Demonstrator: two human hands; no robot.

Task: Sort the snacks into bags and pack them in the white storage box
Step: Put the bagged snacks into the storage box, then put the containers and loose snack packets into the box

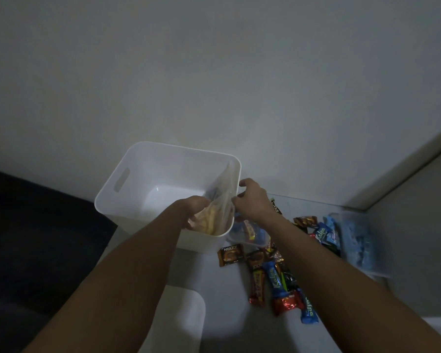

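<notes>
Two bare arms reach forward over a pale table set against a plain wall. A white storage box stands at the table's far left part, its left wall close to the table edge, beyond which the dark floor drops away. Most of the box's inside is open and bare; only its right side is taken. A white lid lies flat on the near table, below the left forearm.

The left hand dips over the box's near rim, fingers curled closed around the lower part of a clear bag holding yellowish snacks. The right hand sits at the box's right wall, thumb and fingers pinching the bag's upper edge. The bag stands upright inside the box, leaning on that right wall, between the two hands.

Loose snacks lie scattered right of the box, under the right forearm. A second clear bag with blue packets rests farther right, near the side wall.
</notes>
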